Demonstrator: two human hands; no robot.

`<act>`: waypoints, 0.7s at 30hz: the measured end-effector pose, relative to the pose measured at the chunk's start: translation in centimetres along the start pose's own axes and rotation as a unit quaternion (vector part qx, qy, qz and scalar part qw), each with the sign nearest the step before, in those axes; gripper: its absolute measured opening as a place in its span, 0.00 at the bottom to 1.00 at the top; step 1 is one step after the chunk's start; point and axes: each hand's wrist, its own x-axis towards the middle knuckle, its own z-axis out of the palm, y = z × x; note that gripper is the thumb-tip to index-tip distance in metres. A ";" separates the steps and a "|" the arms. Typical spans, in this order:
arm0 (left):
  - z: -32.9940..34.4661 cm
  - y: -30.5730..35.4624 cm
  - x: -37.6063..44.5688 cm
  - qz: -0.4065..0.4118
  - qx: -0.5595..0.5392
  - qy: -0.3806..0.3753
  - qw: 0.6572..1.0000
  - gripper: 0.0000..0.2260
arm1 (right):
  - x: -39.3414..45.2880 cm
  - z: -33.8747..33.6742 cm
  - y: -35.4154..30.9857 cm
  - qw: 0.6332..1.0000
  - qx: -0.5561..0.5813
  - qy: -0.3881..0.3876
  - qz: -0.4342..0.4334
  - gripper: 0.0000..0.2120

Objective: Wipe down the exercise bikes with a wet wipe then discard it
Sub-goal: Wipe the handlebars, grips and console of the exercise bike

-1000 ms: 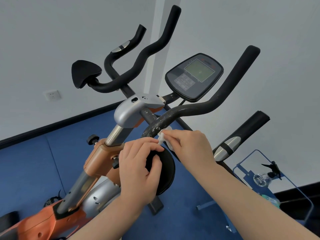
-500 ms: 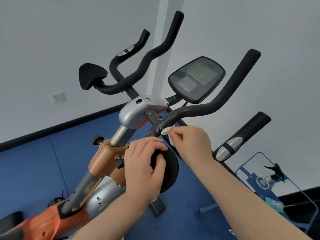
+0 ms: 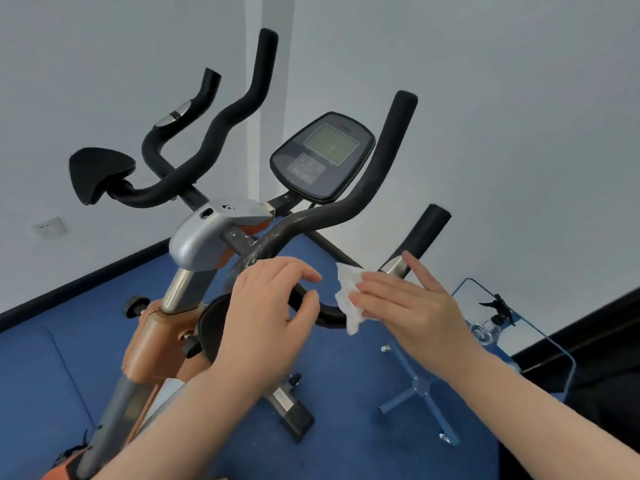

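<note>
Wiping the handlebar [image 3: 304,220]; right hand [image 3: 408,306] presses the wipe [image 3: 348,299] flat-fingered, left hand [image 3: 266,313] curled round it; grimy bend probably next.

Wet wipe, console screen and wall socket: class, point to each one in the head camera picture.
wet wipe [image 3: 347,295], head view, on its crumpled white middle.
console screen [image 3: 331,143], head view, on the middle of the greenish display.
wall socket [image 3: 47,227], head view, on its white faceplate.

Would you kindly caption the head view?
Right hand presses wet wipe on handlebar; left hand grips it.
</note>
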 end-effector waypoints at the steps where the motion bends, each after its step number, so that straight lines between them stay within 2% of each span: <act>1: 0.4 0.1 0.5 0.003 0.012 -0.023 1.000 0.08 | 0.1 -0.3 1.4 1.000 0.001 0.007 0.021 0.12; 4: 1.3 0.1 0.8 -0.014 0.056 -0.044 0.997 0.07 | 0.3 -0.7 3.1 0.992 -0.005 0.033 0.118 0.11; 6: 1.4 0.0 0.6 -0.020 0.072 -0.044 0.996 0.07 | -0.2 0.0 1.5 0.988 -0.003 0.048 0.149 0.12; 10: 1.2 0.3 0.4 -0.014 0.083 -0.044 0.995 0.09 | -1.7 1.0 -0.8 0.996 0.001 0.026 0.088 0.13; 14: 1.3 0.3 0.3 -0.006 0.089 -0.048 0.995 0.09 | -0.6 -0.7 4.5 0.995 -0.064 0.037 0.071 0.13; 16: 1.3 0.3 0.3 -0.010 0.088 -0.045 0.995 0.09 | 0.1 -1.8 6.8 0.994 -0.106 0.032 0.026 0.13; 18: 1.2 0.4 0.3 -0.013 0.088 -0.046 0.995 0.09 | 1.0 -2.5 8.4 0.993 -0.111 0.027 -0.009 0.13; 21: 1.2 0.3 0.2 -0.010 0.092 -0.053 0.994 0.10 | 1.7 -2.3 9.0 0.995 -0.095 0.029 -0.011 0.14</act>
